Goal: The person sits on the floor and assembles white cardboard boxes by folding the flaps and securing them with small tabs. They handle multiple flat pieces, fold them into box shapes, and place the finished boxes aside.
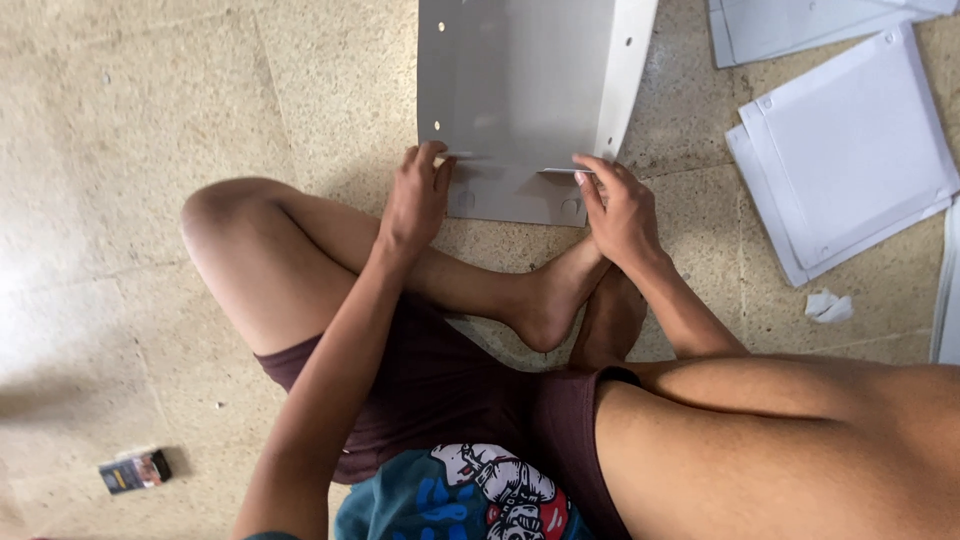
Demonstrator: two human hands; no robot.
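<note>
A small dark box (134, 470) lies far left on the floor (120, 150). The left hand (416, 200) and right hand (620, 212) each pinch the near end of a grey sheet (515, 90), where a fold looks half made. White folded pieces (850, 150) lie stacked at right, seemingly finished.

**Both hands at the grey panel's near edge**

My left hand (418, 195) curls fingers-down at the grey panel (515, 90)'s near left corner. My right hand (620, 210) pinches its near right edge, fingers bent. Both forearms reach forward over my crossed legs.
</note>
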